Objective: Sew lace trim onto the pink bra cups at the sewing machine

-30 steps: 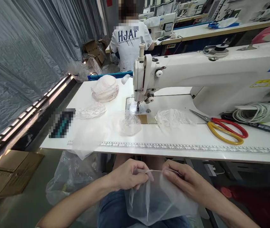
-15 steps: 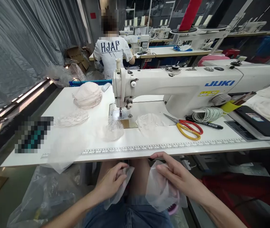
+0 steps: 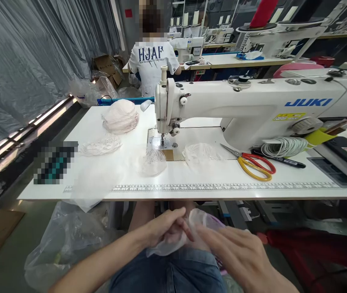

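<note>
I had left fingers (image 3: 184,227) clamped on sheer fabric (image 3: 166,246) | right fingers (image 3: 222,242) blurred, couldn't tell | beyond them: desk (image 3: 210,176), sewing machine (image 3: 216,97), person (image 3: 152,67)

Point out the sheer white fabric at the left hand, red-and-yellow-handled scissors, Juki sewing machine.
Sheer white fabric (image 3: 166,247): head view, lower folds.
Red-and-yellow-handled scissors (image 3: 238,155): head view, near the pivot.
Juki sewing machine (image 3: 249,97): head view, white arm.

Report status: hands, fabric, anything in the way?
Left hand, right hand above lap, right blurred. Sheer fabric at both, grips unclear. Scissors on tabletop, out of the way.
</note>
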Motion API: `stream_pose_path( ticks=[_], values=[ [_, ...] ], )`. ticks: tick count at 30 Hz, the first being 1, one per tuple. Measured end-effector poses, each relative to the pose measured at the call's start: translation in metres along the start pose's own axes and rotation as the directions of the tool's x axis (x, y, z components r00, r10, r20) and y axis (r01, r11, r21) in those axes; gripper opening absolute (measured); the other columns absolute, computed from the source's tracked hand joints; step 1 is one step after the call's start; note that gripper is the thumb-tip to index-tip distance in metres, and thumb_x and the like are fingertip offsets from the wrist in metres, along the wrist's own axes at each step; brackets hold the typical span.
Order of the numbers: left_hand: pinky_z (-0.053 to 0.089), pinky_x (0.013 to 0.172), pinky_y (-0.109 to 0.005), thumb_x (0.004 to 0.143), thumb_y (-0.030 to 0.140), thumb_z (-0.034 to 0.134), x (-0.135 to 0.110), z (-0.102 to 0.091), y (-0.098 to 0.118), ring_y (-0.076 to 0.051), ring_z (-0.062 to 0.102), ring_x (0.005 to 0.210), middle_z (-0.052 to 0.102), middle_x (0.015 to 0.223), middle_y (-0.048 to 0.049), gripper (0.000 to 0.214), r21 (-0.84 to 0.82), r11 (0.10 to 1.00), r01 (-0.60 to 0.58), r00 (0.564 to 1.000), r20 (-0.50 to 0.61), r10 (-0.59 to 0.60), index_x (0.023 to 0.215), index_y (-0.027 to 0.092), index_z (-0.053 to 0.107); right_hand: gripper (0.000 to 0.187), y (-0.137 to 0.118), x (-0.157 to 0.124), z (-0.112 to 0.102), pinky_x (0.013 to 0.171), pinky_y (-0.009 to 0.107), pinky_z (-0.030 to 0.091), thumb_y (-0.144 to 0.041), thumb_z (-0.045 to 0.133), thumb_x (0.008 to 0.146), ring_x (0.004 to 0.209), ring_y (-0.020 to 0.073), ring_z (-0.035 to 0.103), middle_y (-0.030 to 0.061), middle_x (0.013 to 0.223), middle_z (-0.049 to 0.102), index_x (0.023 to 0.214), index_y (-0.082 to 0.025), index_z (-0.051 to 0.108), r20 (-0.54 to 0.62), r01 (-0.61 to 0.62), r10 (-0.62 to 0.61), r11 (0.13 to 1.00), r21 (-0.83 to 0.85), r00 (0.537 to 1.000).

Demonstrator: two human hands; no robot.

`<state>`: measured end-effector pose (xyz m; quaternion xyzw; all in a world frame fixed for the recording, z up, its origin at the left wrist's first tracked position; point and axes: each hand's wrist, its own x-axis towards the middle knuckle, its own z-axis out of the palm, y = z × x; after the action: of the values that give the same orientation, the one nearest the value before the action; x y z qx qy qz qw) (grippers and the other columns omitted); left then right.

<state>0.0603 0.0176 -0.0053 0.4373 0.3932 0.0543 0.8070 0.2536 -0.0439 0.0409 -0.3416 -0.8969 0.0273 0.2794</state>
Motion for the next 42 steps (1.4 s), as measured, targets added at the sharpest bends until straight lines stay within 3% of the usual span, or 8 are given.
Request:
stream_pose_path(
  ticks=[5,11,14,17,23,30,36,42],
  values=[
    [0.017,0.039,-0.021,0.071,0.063,0.059,-0.003,0.009,0.009,-0.005,0.028,0.039,0.039,0.044,0.0042,0.056,-0.050,0.997,-0.051,0.999,-0.014,0.050,0.072,0.008,0.069,0.033,-0.015,0.003,0.022,0.055,0.029,0.051,-0.011,0.032,0.096,0.077,0.0213,0.069,0.0115,0.103,0.072,0.102,-0.011,0.064,0.119,0.204,-0.191,0.974,-0.100,0.974],
    [0.017,0.041,-0.019,0.073,0.056,0.063,-0.014,0.003,0.008,-0.003,0.028,0.042,0.039,0.050,0.0047,0.049,0.034,0.970,-0.242,0.970,0.010,0.242,0.079,0.008,0.070,0.044,-0.011,-0.018,0.011,0.064,0.026,0.053,-0.051,0.030,0.096,0.078,0.0187,0.068,0.0085,0.094,0.072,0.112,-0.020,0.058,-0.019,-0.153,0.164,0.950,0.273,0.986],
    [0.025,0.046,-0.018,0.078,0.053,0.060,-0.023,-0.004,0.009,-0.004,0.034,0.047,0.046,0.055,0.0024,0.045,0.046,0.951,-0.307,0.941,0.164,0.296,0.082,0.009,0.070,0.044,0.002,-0.018,0.009,0.079,0.028,0.052,-0.049,0.049,0.091,0.097,0.0213,0.063,0.0102,0.111,0.064,0.126,-0.022,0.049,0.020,-0.467,0.504,0.784,0.409,0.863],
    [0.036,0.058,-0.020,0.081,0.051,0.058,-0.031,-0.012,0.013,-0.009,0.047,0.063,0.057,0.072,-0.0038,0.042,0.177,0.911,-0.372,0.915,0.238,0.327,0.082,0.010,0.071,0.037,0.015,-0.007,0.020,0.090,0.033,0.047,-0.048,0.055,0.087,0.110,0.0241,0.054,0.0106,0.119,0.057,0.114,-0.022,0.058,0.207,-0.521,0.501,0.641,0.563,0.841],
    [0.031,0.051,-0.020,0.081,0.064,0.048,-0.035,-0.029,0.004,-0.008,0.040,0.056,0.054,0.071,-0.0033,0.058,0.368,0.874,-0.318,0.942,0.020,0.334,0.085,0.010,0.070,0.031,0.015,0.008,0.029,0.054,0.023,0.040,-0.045,0.044,0.093,0.061,0.0135,0.048,-0.0006,0.067,0.051,0.079,-0.020,0.056,0.335,-0.666,0.650,0.363,0.652,0.682],
    [0.034,0.058,-0.024,0.089,0.065,0.019,-0.015,-0.017,-0.001,-0.012,0.043,0.055,0.045,0.056,-0.0013,0.075,0.321,0.862,-0.392,0.889,-0.110,0.445,0.098,0.010,0.068,0.029,-0.007,0.021,0.009,0.043,0.022,0.022,-0.045,0.042,0.094,0.046,0.0092,0.029,-0.0070,0.055,0.034,0.080,-0.022,0.050,0.640,-0.727,0.353,0.231,0.647,0.682],
    [0.036,0.063,-0.025,0.085,0.064,0.039,-0.012,0.002,0.004,-0.014,0.045,0.066,0.054,0.069,-0.0043,0.061,0.274,0.864,-0.421,0.892,-0.045,0.449,0.086,0.009,0.066,0.019,-0.006,0.020,0.024,0.045,0.023,0.023,-0.036,0.036,0.096,0.046,0.0117,0.033,-0.0075,0.053,0.036,0.081,-0.025,0.038,0.436,-0.736,0.593,0.531,0.420,0.677],
    [0.028,0.053,-0.021,0.080,0.043,0.058,-0.013,0.001,0.000,-0.008,0.036,0.057,0.045,0.062,0.0012,0.034,0.218,0.896,-0.387,0.906,-0.091,0.413,0.076,0.009,0.060,0.023,-0.006,0.021,0.029,0.043,0.022,0.025,-0.039,0.031,0.098,0.044,0.0118,0.035,-0.0076,0.053,0.036,0.079,-0.025,0.035,0.440,-0.733,0.589,0.499,0.461,0.678]
  ],
)
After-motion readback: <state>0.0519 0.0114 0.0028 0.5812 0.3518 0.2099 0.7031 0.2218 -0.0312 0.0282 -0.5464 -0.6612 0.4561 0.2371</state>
